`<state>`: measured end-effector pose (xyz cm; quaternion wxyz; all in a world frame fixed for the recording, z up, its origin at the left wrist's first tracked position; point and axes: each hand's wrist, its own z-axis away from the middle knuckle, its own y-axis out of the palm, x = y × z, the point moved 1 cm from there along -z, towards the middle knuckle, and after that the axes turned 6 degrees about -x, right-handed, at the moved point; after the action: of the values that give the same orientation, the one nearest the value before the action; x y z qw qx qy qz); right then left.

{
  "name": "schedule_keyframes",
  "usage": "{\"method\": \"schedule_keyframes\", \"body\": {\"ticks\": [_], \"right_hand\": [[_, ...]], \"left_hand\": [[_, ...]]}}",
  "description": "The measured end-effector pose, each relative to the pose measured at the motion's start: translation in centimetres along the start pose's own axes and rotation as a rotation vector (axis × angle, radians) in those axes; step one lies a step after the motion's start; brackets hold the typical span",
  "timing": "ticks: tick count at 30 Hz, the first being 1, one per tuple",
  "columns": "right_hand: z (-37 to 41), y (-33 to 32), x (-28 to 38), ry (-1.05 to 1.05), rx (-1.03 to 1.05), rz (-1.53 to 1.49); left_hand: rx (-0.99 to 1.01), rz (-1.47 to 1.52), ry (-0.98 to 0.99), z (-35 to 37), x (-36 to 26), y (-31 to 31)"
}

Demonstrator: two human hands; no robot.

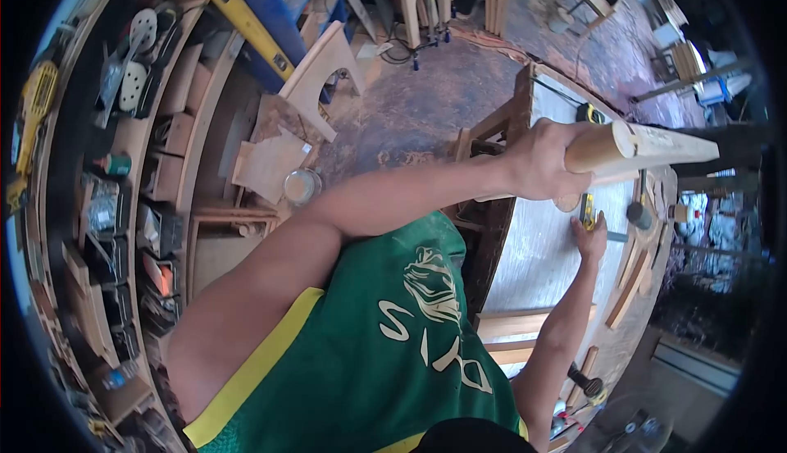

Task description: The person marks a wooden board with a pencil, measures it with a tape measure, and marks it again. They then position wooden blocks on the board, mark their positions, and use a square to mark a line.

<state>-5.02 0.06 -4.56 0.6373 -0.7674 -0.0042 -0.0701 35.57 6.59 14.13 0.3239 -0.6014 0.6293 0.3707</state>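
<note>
My left hand (548, 159) is raised over the workbench, its fingers wrapped round a thick pale wooden piece (672, 145) with a rounded end. The piece points to the right. Lower down, at the bench top (533, 248), my right hand (590, 238) has its fingers closed on a small yellow tool (588, 209). Its exact kind is hard to make out. A round wooden disc (566, 203) lies partly hidden beside that tool. A black and yellow tape measure (589, 113) sits near the far edge of the bench.
Wooden strips (512, 323) lie across the near bench top. A dark cylindrical object (639, 215) stands to the right. Shelves with bins and tools fill the left side. A yellow level (238, 17) leans at upper left, near a cut-out board (318, 76) and a round container (302, 185).
</note>
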Motion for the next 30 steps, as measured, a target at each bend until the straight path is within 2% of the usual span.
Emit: {"method": "schedule_keyframes", "body": {"ticks": [2,6,7,13,16,19,20,22,23,25,27,30], "right_hand": [[-2.2,1.3,-1.6,-0.037,0.082,0.027],[-2.7,-0.9,0.3,-0.007,0.158,0.098],[-2.7,-0.6,-0.1,-0.037,0.114,0.013],[-1.0,-2.1,0.8,0.017,0.18,0.009],[1.0,-3.5,1.6,0.122,0.257,0.017],[4.8,-3.5,-0.2,0.113,0.103,0.064],[6.3,-4.0,-0.5,0.086,0.072,0.003],[9.1,-7.7,2.8,0.151,0.033,0.016],[10.7,-8.6,3.3,0.185,0.001,0.002],[13.3,-10.0,3.9,0.23,-0.056,-0.042],[16.4,-11.3,4.3,0.249,-0.148,-0.121],[21.3,-13.6,5.6,0.342,-0.254,-0.171]], "left_hand": [[0.027,0.015,-0.031,0.1,0.2,-0.1],[0.027,0.003,0.016,0.2,1.0,-0.3],[0.024,-0.001,0.016,0.4,1.6,-0.3],[0.021,0.021,-0.029,1.1,3.2,-0.4],[0.007,-0.018,-0.011,1.2,3.8,-1.0],[0.069,0.003,-0.049,1.5,6.1,-1.0],[0.11,-0.027,-0.26,1.9,5.9,-1.4],[0.015,-0.033,-0.275,1.7,6.9,-1.6],[0.02,-0.014,-0.4,1.0,5.9,-1.9],[-0.116,0.07,-0.329,-0.1,5.7,-2.1],[-0.105,0.052,-0.386,-0.6,7.5,-3.6],[-0.246,0.453,-0.583,-1.1,7.8,-3.5]]}}
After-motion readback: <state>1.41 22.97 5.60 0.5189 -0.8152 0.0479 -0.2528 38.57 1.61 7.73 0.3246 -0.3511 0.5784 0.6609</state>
